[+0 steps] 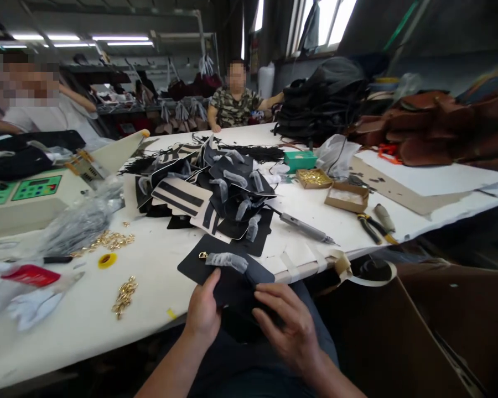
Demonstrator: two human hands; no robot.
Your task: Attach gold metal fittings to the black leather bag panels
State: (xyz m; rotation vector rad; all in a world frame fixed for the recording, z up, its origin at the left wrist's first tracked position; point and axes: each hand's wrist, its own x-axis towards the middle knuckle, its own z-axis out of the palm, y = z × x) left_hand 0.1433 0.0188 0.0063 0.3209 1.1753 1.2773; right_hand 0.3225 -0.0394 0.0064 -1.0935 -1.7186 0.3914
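Observation:
A black panel (195, 260) lies partly over the front edge of the white table, with a gold clasp (203, 255) and a plastic-wrapped strap (227, 261) on it. My left hand (204, 309) grips its near left edge, thumb on top. At the right, my right hand (288, 320) pinches the black material near the strap's end, its fingers bent. Just beyond is a heap of similar black pieces (228, 185) with wrapped straps. Gold hardware (125, 297) sits in a small pile on the left.
A screwdriver-like tool (307, 228), pliers (369, 228) and small boxes (346, 196) lie right. Yellow tape (107, 260), a plastic heap (81, 221) and a control machine (37, 188) are left. A person in camouflage (234, 105) sits across; another person (45, 113) is at left.

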